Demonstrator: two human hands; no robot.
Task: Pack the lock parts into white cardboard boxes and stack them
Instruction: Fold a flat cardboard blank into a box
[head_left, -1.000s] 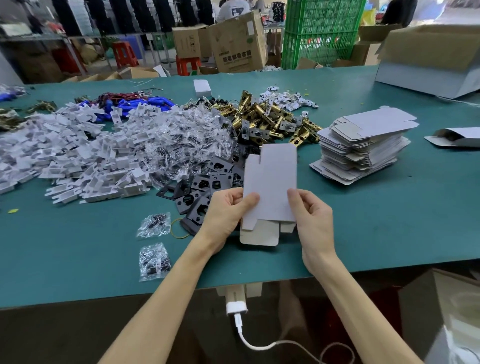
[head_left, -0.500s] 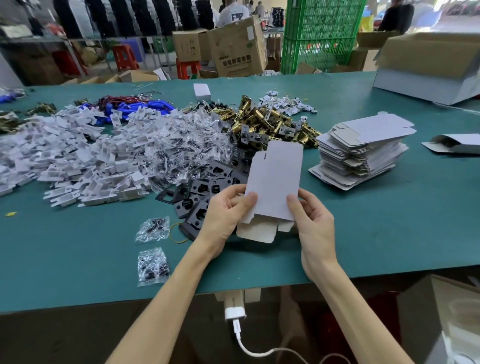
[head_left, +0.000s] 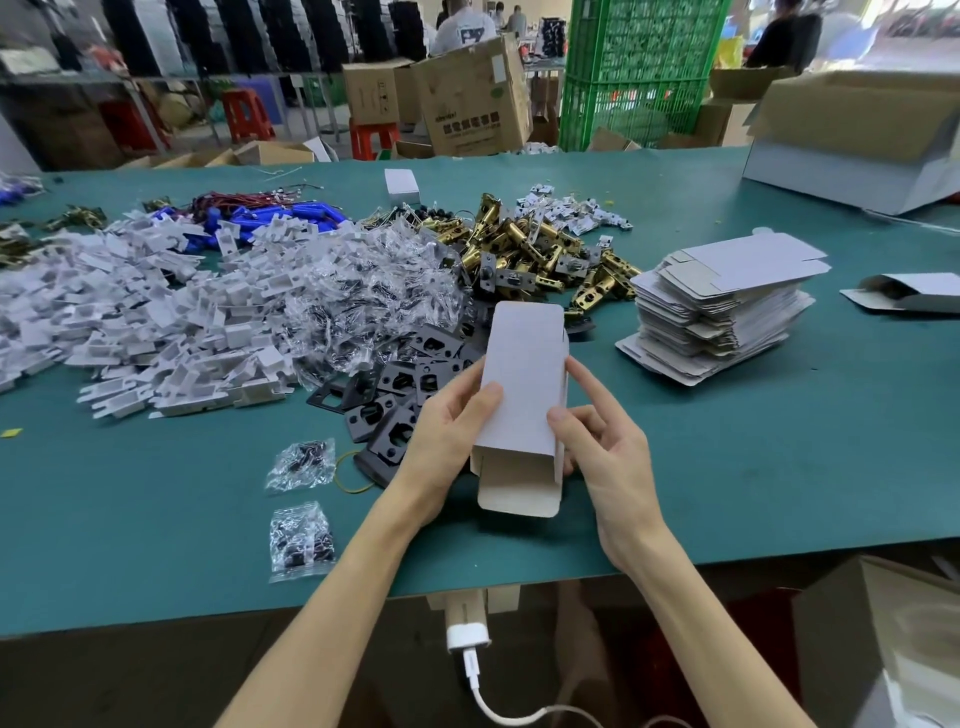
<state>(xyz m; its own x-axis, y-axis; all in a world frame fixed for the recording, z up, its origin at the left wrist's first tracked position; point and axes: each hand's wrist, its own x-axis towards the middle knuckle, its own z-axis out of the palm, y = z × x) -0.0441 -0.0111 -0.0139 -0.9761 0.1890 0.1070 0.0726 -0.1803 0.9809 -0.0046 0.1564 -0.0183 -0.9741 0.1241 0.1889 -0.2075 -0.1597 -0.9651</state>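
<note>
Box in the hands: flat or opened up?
Opened up. The white box, gripped by left hand and right hand, shows a hollow near end with its flap untucked. Far end: cannot tell.

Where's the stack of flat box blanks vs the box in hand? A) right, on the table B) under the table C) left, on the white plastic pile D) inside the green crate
A: the stack of flat box blanks lies on the green table, right of the held white cardboard box.

Both hands grip a white cardboard box (head_left: 524, 384) above the green table (head_left: 727, 467): left hand (head_left: 447, 441) and right hand (head_left: 605, 457) pinch its sides.
</note>
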